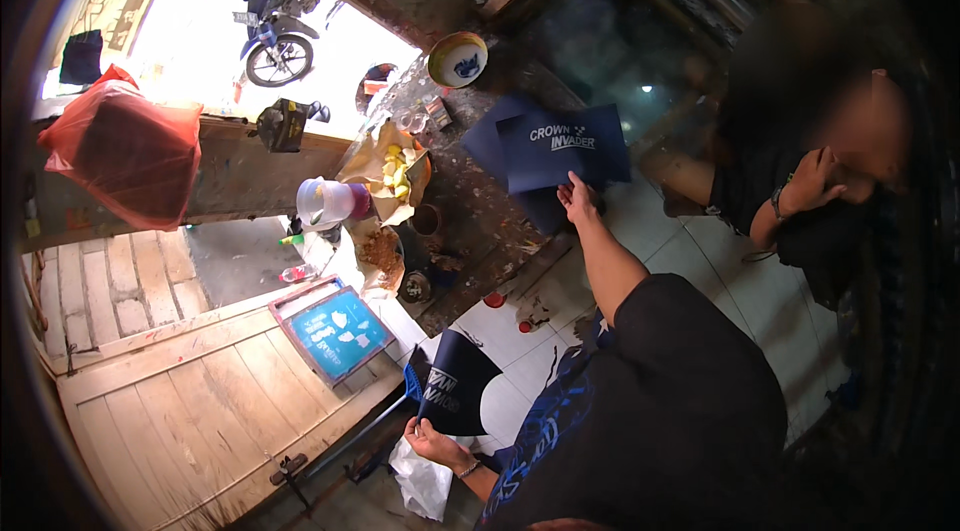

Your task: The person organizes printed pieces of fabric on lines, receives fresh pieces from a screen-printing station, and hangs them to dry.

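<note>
Two dark blue printed sheets are in my hands: my left hand (436,444) pinches the curled sheet (455,383) low down, my right hand (580,201) rests on the flat sheet (560,149) on the table (480,221), fingers seemingly spread, partly hidden.

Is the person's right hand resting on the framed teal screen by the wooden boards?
No: the right hand touches the dark blue printed sheets on the worktable, while the framed teal screen lies untouched, apart from both hands.
</note>
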The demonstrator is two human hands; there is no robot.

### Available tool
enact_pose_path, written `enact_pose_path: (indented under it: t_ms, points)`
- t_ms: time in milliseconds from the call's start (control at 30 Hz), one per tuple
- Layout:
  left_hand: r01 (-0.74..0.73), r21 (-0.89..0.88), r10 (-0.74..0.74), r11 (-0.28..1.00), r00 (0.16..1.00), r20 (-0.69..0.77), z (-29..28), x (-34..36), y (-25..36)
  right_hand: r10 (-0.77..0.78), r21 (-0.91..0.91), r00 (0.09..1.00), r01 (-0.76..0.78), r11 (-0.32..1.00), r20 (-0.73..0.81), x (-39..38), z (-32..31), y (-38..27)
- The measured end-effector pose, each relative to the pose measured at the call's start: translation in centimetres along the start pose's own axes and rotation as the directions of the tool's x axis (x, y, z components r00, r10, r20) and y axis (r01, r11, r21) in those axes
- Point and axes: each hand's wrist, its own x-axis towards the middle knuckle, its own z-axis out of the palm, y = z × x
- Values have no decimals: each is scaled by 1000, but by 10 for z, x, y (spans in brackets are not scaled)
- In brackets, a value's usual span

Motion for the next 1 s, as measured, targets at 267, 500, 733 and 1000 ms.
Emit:
enact_pose_path:
  t_ms: [267,500,733,1000]
  points:
    - [28,-102,-7,994,980,197,-15,29,-37,-286,-23,936,296,955,206,-89,26,-61]
    - [-44,-245,156,968,875,459,8,72,-54,-555,-163,677,693,702,483,-243,-25,-71]
    - [-304,-241,386,921,643,661,1,78,-55,-837,-485,326,871,85,439,-372,-158,-38]
    - [-273,-480,541,833,228,809,-12,-3,-36,-942,-682,199,730,-42,270,-480,-388,5]
